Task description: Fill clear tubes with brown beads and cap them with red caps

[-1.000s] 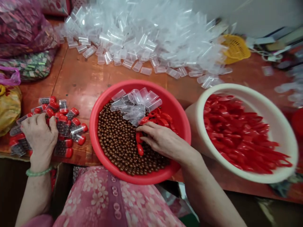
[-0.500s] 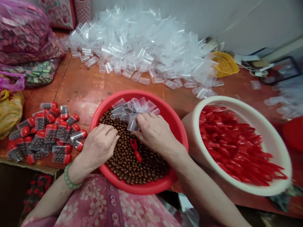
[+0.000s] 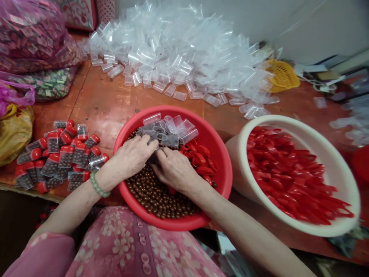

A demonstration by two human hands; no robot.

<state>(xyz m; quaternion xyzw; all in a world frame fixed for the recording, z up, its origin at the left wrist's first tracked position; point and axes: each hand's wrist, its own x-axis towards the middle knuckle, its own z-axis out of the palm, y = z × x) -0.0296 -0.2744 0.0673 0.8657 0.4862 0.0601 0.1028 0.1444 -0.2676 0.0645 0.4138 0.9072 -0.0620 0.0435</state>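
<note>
Over a red basin (image 3: 223, 165), my left hand (image 3: 135, 154) and my right hand (image 3: 175, 169) meet, fingers curled. A clear plastic tube, mostly hidden by the fingers, is pinched between them. Brown beads (image 3: 155, 196), round and shiny, fill the lower part of the basin. Just beyond my fingers, several clear tubes (image 3: 170, 125) lie on the beads. Red plastic caps (image 3: 201, 157) rest at the basin's right side, beside my right hand. A green bead bracelet circles my left wrist.
A white tub (image 3: 245, 154) of red caps stands at the right. Filled, red-capped tubes (image 3: 66, 156) lie at the left. Behind the basin spreads a big heap of clear tubes (image 3: 178, 57). Purple bags (image 3: 31, 34) sit at the back left, a yellow basket (image 3: 284, 75) at the back right.
My left hand has moved right and up to join my right hand. The right hand has drawn left and toward me from the tube pile, uncovering red caps at the basin's right.
</note>
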